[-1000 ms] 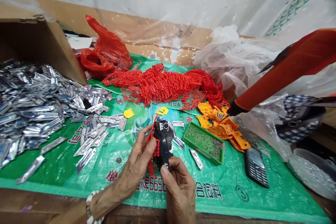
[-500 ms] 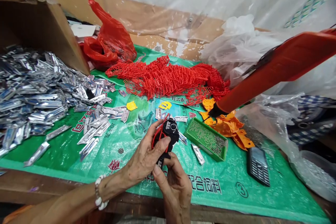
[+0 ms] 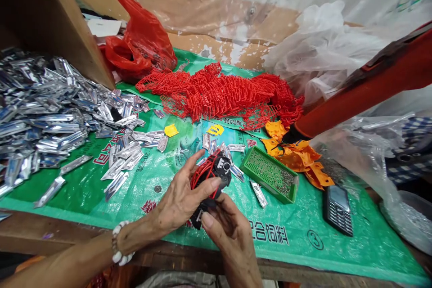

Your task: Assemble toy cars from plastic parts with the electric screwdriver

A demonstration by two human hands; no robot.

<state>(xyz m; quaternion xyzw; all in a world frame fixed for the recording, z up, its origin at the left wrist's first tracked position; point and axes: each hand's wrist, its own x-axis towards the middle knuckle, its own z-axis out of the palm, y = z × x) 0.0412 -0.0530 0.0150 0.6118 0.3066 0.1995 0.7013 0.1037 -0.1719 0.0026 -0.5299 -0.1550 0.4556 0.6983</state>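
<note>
Both my hands hold a black plastic part with red lattice pieces along its left side. My left hand grips it from the left, thumb laid across the top. At its lower end, the fingers and thumb of my right hand close around a black section. White marks show on the black top. Small silver metal pieces lie just beyond the part, and a green tray of tiny metal bits stands to its right. The undersides of both hands' grips are hidden.
A heap of silver pieces spills from a cardboard box at left. Red lattice pieces lie at the back beside a red bag. A red tool body slants in from the right, over orange parts. A phone lies at right.
The black part has tilted in my hands, so more of its red lattice side and lower end shows. My right hand has shifted slightly down and right. The view has moved a little.
</note>
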